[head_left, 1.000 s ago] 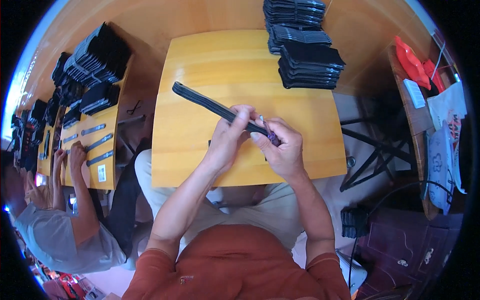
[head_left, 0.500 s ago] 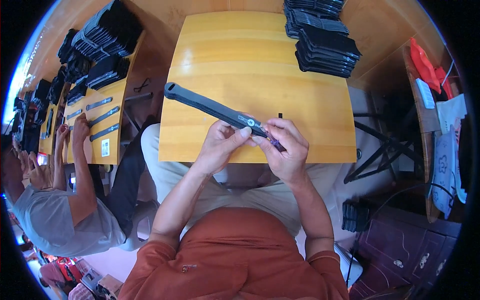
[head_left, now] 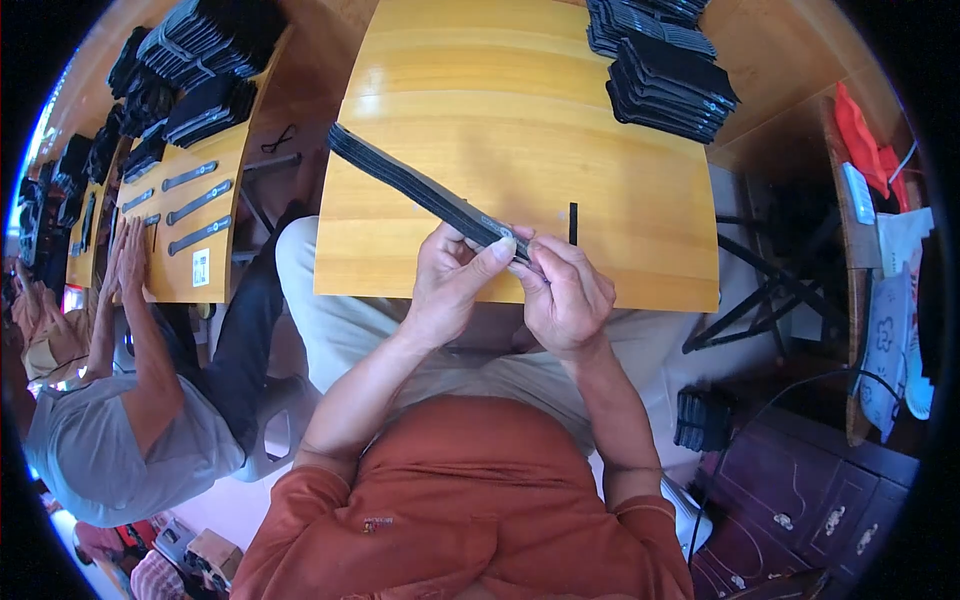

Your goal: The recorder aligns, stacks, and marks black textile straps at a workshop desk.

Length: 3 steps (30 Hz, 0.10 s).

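A stack of long dark grey and black straps (head_left: 410, 187) slants across the near part of the yellow wooden table (head_left: 460, 90), its layered edges turned up. My left hand (head_left: 447, 285) is closed round the near end, thumb pressed on top. Beside it, the fingers of my right hand (head_left: 570, 298) pinch the same end of the stack. The very tip is hidden by my fingers. A short, narrow black strip (head_left: 573, 222) lies on the table just beyond my right hand.
Piles of folded black straps (head_left: 670, 85) stand at the table's far right corner. On the left, a co-worker's hands (head_left: 125, 258) are at another table with single straps (head_left: 200, 202) laid out and black piles behind. A dark red cabinet (head_left: 800, 500) is at lower right.
The strap stack has been rolled so its edges, rather than its printed face, show. More of the black strip has come into sight. The co-worker's hands have come together, off the straps.
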Motion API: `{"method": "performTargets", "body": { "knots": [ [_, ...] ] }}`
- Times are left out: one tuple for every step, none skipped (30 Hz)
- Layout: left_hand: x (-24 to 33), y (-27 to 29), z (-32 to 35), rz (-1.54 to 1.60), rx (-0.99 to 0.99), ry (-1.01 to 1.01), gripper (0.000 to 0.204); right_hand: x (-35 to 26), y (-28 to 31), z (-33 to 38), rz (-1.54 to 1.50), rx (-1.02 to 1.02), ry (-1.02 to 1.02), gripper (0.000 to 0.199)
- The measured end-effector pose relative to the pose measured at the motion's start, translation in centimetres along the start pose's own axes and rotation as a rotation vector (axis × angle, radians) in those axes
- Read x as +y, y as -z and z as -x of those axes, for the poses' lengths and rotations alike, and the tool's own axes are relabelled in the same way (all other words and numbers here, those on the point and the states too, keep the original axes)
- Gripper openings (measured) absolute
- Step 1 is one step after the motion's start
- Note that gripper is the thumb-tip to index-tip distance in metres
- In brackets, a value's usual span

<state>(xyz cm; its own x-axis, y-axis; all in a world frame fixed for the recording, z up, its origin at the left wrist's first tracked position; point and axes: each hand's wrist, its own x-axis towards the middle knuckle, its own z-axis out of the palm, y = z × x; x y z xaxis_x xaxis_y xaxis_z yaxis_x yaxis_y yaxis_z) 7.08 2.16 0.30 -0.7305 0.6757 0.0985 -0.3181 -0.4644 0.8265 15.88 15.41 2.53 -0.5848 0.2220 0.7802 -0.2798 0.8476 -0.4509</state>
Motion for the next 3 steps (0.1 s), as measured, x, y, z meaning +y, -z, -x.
{"method": "performTargets", "body": {
  "knots": [
    [-0.16,0.09,0.14,0.013,0.017,-0.029,0.024,0.02,-0.08,-0.21,-0.047,-0.022,-0.003,0.031],
    [-0.10,0.22,0.25,0.041,0.037,-0.020,0.024,0.02,-0.15,-0.34,-0.094,-0.045,-0.005,0.034],
    [0.17,0.22,0.24,0.072,0.052,-0.007,0.025,0.16,-0.15,-0.16,-0.161,-0.085,-0.072,0.034]
  ]
}}
